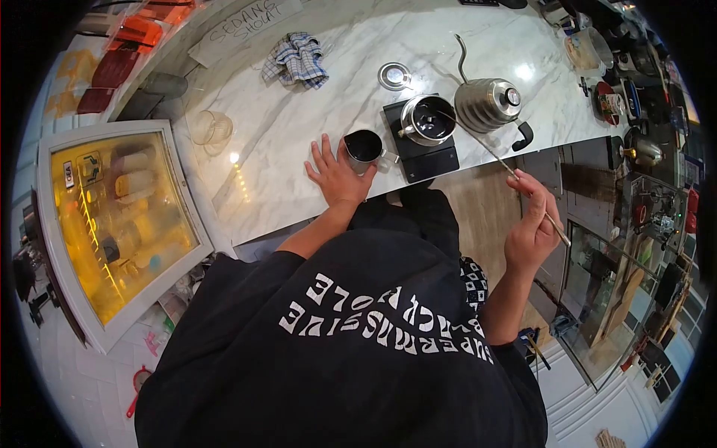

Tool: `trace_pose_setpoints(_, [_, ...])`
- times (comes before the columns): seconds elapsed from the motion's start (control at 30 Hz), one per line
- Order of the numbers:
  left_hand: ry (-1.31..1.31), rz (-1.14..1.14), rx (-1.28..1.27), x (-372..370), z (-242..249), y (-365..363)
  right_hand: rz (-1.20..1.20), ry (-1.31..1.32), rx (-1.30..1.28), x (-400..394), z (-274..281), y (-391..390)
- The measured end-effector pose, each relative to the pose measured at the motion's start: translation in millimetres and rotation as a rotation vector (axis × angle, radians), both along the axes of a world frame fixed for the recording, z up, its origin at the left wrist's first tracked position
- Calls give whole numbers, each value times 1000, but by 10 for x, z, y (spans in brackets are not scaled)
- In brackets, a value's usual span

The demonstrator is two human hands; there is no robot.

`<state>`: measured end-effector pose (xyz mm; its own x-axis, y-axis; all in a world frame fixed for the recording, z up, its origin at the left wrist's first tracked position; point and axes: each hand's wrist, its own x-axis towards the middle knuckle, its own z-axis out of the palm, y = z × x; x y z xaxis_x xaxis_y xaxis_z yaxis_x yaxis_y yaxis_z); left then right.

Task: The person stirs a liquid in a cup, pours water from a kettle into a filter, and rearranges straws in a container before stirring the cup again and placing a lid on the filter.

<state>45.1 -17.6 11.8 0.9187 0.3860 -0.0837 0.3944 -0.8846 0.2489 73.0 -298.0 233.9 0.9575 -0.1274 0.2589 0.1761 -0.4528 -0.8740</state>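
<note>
My left hand [336, 178] grips the side of a metal pitcher [364, 159] on the counter, thumb and fingers around it. The pitcher's inside looks dark, and its handle points right. In my right hand [534, 220] is a long thin metal stirring spoon [489, 148], held like a pen, slanting up and left. Its far end reaches into a round metal pot [408, 119] with dark liquid inside. That pot stands on a black scale [429, 163]. A steel gooseneck kettle [480, 107] is just right of the pot, its black handle toward me.
A round metal lid [394, 76] lies behind the scale. Farther back is a checked cloth [297, 60] near a handwritten paper sign [243, 31]. A clear glass [212, 128] stands at left, above a yellow-lit fridge door [123, 216]. Crowded shelves line the right side.
</note>
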Motion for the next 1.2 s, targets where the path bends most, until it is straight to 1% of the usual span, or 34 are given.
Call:
trace_pose_setpoints(0.07, [0, 2, 1, -17, -17, 0, 35, -23, -27, -16, -35, -69])
trace_pose_setpoints(0.17, [-30, 1, -9, 7, -38, 8, 93, 38, 66, 41, -26, -31])
trace_pose_setpoints(0.27, [-35, 20, -13, -3, -39, -13, 119, 34, 50, 188, -13, -80])
trace_pose_setpoints(0.33, [-39, 18, 2, -6, 15, 1, 119, 54, 8, 244, 10, -155])
trace_pose_setpoints(0.4, [46, 40, 5, 6, 95, 5, 124, 63, -13, 290, 21, -266])
trace_pose_setpoints(0.43, [67, 45, 12, 10, 101, -2, 147, 27, -81, 308, 29, -313])
trace_pose_setpoints(0.53, [76, 49, 10, 22, 56, -23, 231, -25, -169, 322, 96, -322])
trace_pose_setpoints(0.63, [61, 54, 21, 19, 21, -24, 280, -2, -117, 390, 50, -263])
trace_pose_setpoints(0.97, [65, 62, 36, 19, 55, -19, 329, -107, -169, 432, -25, -399])
trace_pose_setpoints(1.03, [27, 60, 39, -4, 27, -13, 342, -106, -141, 431, -59, -359])
trace_pose_setpoints(1.2, [-26, 73, 17, 2, -2, -16, 305, -106, -175, 454, -26, -372])
